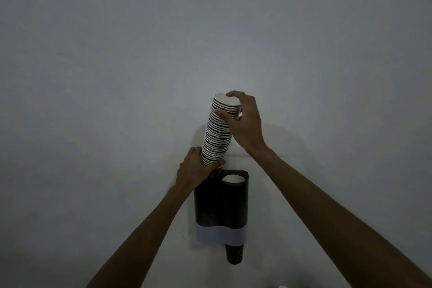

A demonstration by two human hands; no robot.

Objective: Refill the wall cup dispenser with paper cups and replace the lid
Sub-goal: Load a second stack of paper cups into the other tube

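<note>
My one head camera faces the wall (117,54) straight on, close, tilted slightly down at the dispenser (221,203), arm's reach away.

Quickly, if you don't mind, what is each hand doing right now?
Left hand: closed around the lower end of the stack of paper cups.
Right hand: closed on the top end of the same stack.

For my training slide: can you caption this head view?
Both hands, left hand low and right hand high, hold a tilted paper cup stack above the open wall dispenser.
</note>
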